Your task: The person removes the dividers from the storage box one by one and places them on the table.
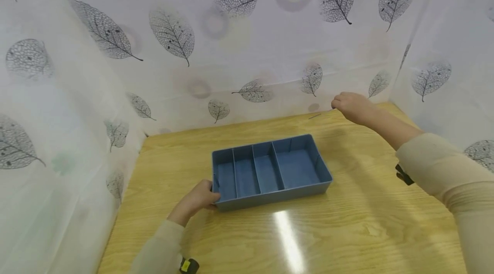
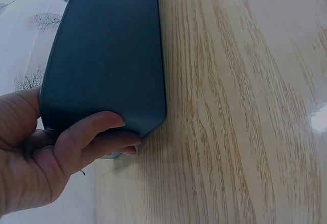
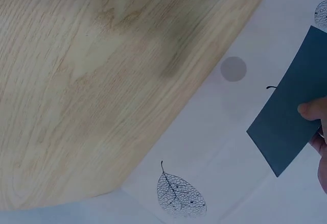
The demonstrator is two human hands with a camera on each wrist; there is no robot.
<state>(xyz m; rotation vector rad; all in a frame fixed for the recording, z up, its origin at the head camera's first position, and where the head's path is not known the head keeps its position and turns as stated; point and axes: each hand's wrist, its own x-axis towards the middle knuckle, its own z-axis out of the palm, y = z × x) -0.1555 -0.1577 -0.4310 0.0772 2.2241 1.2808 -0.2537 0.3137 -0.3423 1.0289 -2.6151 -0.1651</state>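
Note:
A blue plastic tray (image 1: 270,198) rests on the table, split by three upright dividers into narrow compartments on the left and one wider one on the right. At its near left corner my left hand (image 1: 198,197) grips the end wall, thumb over the rim. In the left wrist view the fingers (image 2: 97,122) of that hand curl against the tray's outer side (image 2: 110,45). Beyond the tray's far right corner, my right hand (image 1: 352,106) is raised and pinches a flat blue-grey divider plate (image 3: 288,117). From the head view that plate appears edge-on as a thin line.
The wood-grain table (image 1: 370,218) ends at a pale leaf-printed curtain (image 1: 270,42), which hangs behind it and along both sides. A dark wrist device (image 1: 404,175) shows under the right sleeve, another (image 1: 189,265) by the left sleeve.

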